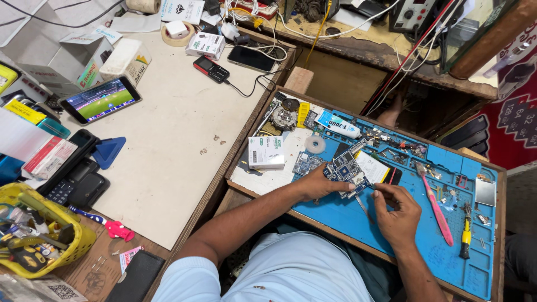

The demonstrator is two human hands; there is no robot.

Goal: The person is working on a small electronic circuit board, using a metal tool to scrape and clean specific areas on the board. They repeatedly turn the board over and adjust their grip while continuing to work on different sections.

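Our right hand (397, 210) pinched thin tweezers (363, 206), tips hard to make out. Our left hand (319, 183) closed on the circuit board (348, 168), covering its left edge, above the blue mat (391, 235) on the worktop (168, 145).

The circuit board (347, 169) looks hard, with dull metal parts. The blue mat (391, 223) beneath is matt, rubbery and scuffed. The toothbrush (436, 206) is smooth pink plastic. The counter (173, 140) has a worn, stained matt top with raw wood edges.

Bright even light, soft shadows, edges warped.
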